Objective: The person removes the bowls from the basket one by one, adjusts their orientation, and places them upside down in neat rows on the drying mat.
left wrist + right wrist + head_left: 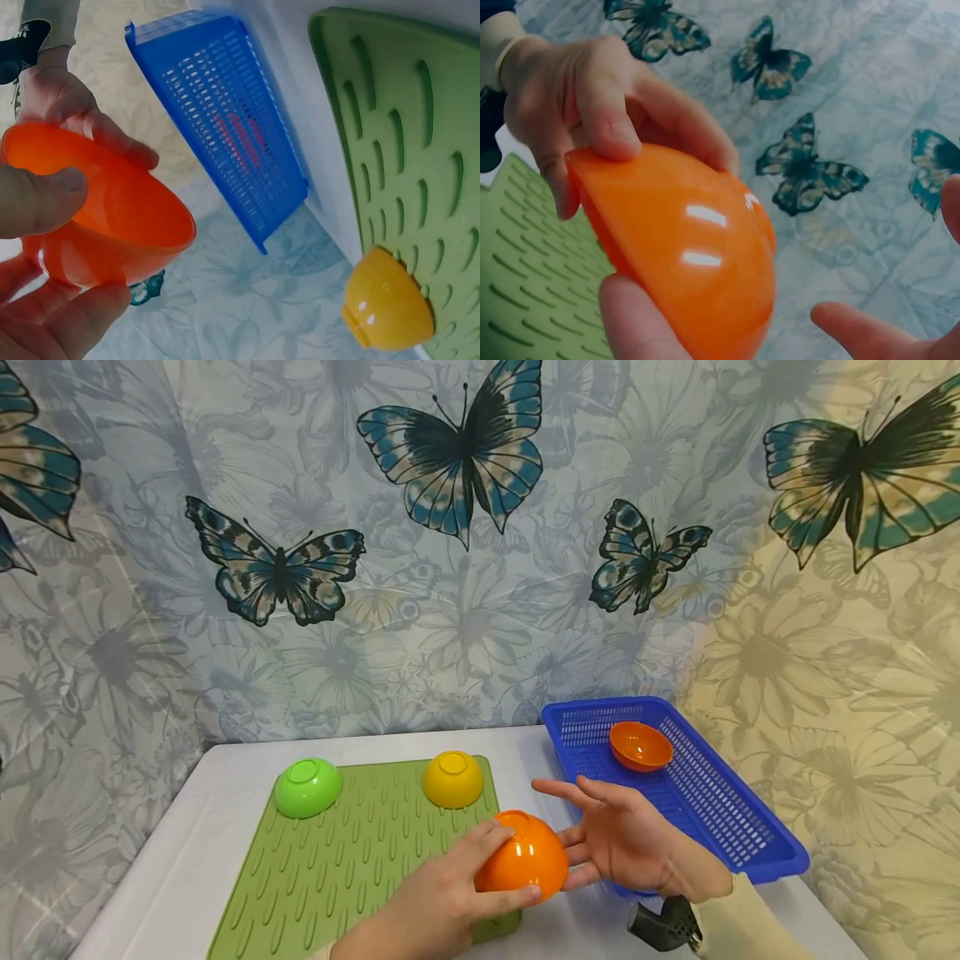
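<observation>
Lower centre of the frame, and the left hand (442,893) grips an orange bowl (528,856), tilted in the air; the right hand (626,839) is spread wide at its side, contact unclear. Smooth plastic probably slips, so firm opposing thumb and fingers, with the free palm supporting, should serve best.

Head view: worn on head, above desk (517,747), facing forward and down toward butterfly-print cloth (472,635); widest, farthest off.
Left wrist view: close at left hand (75,319), facing across held orange bowl (135,199) toward right hand (64,97) and blue basket (214,67); scene turned sideways.
Right wrist view: close-up, held orange bowl large in centre, facing left hand, cloth behind.
Shared, all three: held orange bowl, both hands, green mat (352,868), cloth.
Shared, head and left wrist: blue basket, yellow bowl (453,783).
</observation>
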Demonstrator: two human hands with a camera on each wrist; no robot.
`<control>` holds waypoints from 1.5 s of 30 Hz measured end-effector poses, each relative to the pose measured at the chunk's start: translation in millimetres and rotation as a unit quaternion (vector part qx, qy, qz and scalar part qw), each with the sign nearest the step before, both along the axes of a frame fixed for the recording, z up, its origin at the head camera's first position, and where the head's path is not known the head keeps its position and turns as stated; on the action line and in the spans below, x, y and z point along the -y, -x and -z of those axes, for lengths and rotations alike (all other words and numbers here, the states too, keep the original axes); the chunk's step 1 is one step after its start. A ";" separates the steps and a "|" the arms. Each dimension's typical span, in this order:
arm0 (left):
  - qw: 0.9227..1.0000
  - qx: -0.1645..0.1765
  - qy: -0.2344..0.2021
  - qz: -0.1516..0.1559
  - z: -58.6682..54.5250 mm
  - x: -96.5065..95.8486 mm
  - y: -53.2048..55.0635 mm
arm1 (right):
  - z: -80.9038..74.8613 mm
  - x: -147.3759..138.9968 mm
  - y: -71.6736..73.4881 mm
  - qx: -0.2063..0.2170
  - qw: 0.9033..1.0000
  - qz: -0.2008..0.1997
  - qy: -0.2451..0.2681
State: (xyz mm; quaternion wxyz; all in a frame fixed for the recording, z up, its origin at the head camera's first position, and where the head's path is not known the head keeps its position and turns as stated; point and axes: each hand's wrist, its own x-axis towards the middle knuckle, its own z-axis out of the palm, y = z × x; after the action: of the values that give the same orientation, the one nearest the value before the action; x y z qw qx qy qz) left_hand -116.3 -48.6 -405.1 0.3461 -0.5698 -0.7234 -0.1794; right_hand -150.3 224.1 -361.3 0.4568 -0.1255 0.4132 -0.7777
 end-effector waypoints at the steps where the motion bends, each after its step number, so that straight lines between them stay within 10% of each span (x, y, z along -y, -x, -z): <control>1: 1.000 -0.010 0.001 0.002 0.6 -0.4 -0.1 | 0.0 0.5 -0.6 -0.006 1.000 -0.002 -0.012; 24: 0.990 -0.093 0.101 -0.026 4.9 3.1 -6.3 | 15.1 21.6 -16.2 -0.116 0.968 0.084 -0.207; 27: 0.992 -0.067 0.099 -0.029 4.7 1.6 -7.5 | 15.2 24.6 -15.5 -0.134 0.960 0.104 -0.222; 30: 0.994 0.054 0.085 -0.035 1.9 -0.5 -10.5 | 13.6 27.4 -13.9 -0.157 0.951 0.126 -0.236; 33: 0.970 0.225 0.057 -0.076 -3.3 -1.9 -14.9 | 12.3 31.3 -13.6 -0.181 0.937 0.153 -0.256; 36: 0.917 0.367 0.030 -0.155 -8.0 -2.0 -17.4 | 13.5 39.2 -15.7 -0.208 0.920 0.184 -0.278; 39: 0.874 0.437 0.005 -0.215 -9.6 -1.1 -17.0 | 16.8 51.7 -19.6 -0.234 0.903 0.212 -0.293; 45: 0.862 0.428 -0.014 -0.273 -4.4 6.7 -15.0 | 27.9 78.2 -26.7 -0.248 0.893 0.242 -0.286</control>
State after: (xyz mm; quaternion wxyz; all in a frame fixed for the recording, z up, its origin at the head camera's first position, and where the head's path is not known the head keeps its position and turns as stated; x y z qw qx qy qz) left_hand -101.3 -55.3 -400.7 0.0459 -0.2117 -0.9244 -0.3139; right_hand -123.6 145.9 -389.3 0.1530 -0.0740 0.7353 -0.6561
